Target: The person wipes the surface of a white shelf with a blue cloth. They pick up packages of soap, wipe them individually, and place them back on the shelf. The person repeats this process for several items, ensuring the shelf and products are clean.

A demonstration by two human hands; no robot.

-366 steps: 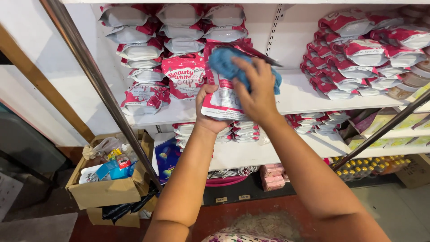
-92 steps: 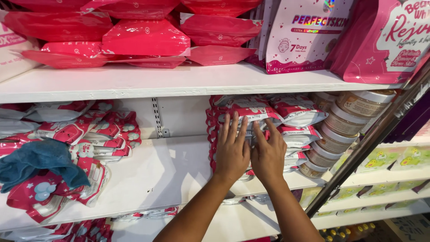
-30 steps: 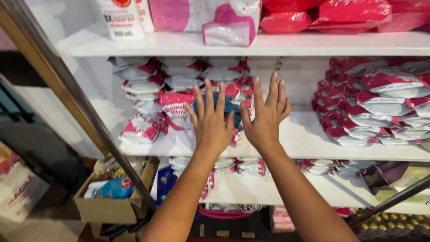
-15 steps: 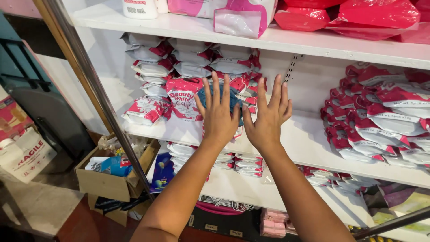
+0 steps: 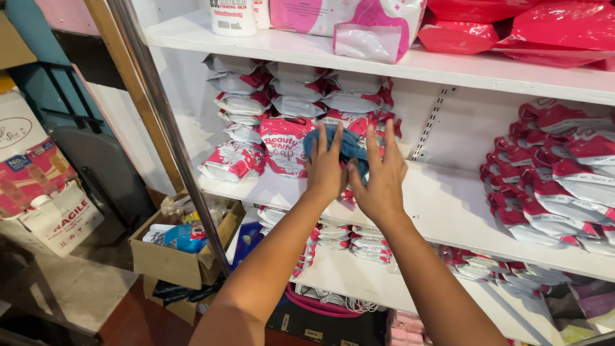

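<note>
Fingers spread wide on both hands, left hand and right hand flat against blue cloth draped over upright soap pouches mid-shelf. Risk: pressing too hard, toppling pouches off white shelf.

Both hands, left hand and right hand, lie flat side by side on a cloth atop packets on the middle shelf. More packets stacked behind and far right; bottle on shelf above. Cardboard box on floor lower left, behind a pole.
</note>
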